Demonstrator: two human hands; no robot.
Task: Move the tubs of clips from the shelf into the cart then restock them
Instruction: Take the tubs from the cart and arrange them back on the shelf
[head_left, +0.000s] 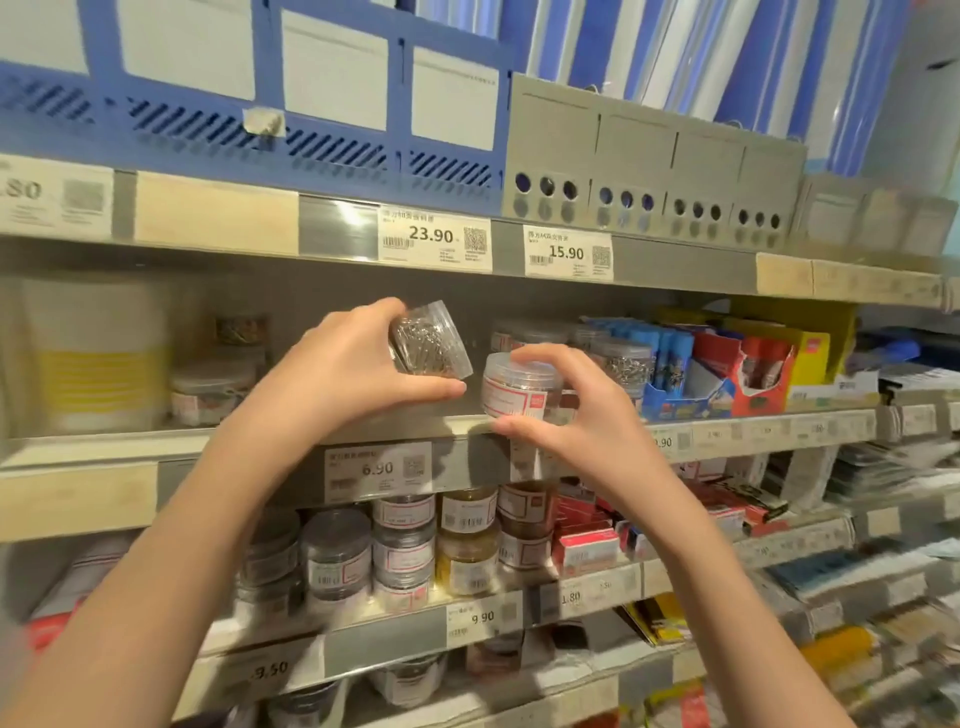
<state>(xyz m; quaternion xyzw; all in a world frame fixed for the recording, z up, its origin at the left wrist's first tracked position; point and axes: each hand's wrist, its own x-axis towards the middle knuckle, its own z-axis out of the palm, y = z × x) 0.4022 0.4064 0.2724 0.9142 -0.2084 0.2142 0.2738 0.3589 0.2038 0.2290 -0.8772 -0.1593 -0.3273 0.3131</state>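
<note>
Clear plastic tub of clips (431, 340) lies tipped on its side in the left hand (343, 374), fingers wrapped round it. Right hand (566, 415) pinches an upright tub (517, 389) with a red-edged label at the shelf (441, 426) edge. Price tag (377, 470) below reads 6.90.

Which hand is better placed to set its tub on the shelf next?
Right. The right hand holds its tub upright, low over the shelf edge; the left hand holds its tub tilted and higher.

Upper shelf-edge price tags (435, 242) read 23.90 and 15.90. Middle rail tag (378, 470) shows 6.90. Lower rail tag (482, 618) shows 9.90.
</note>
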